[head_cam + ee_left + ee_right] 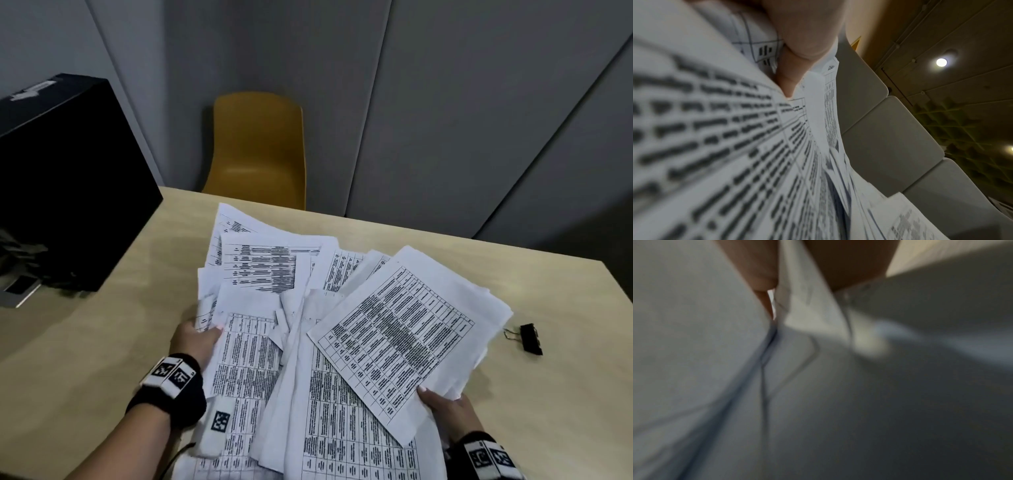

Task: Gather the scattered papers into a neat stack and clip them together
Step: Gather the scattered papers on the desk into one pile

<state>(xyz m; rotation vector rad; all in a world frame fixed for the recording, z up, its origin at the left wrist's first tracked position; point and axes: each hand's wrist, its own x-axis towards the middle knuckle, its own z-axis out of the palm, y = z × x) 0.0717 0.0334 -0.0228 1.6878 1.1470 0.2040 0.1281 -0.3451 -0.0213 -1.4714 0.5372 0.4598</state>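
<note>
Printed papers (346, 342) fan loosely above the wooden table (102, 342), pinched at their left edge by the left hand (197, 341) and at their right corner by the right hand (448, 411). Just right of them a black binder clip (530, 338) lies on the table, and a yellow chair (257, 150) stands beyond.

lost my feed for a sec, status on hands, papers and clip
Left hand and right hand both grip the papers, fanned and uneven. Binder clip untouched on table. Nothing blocking.
</note>
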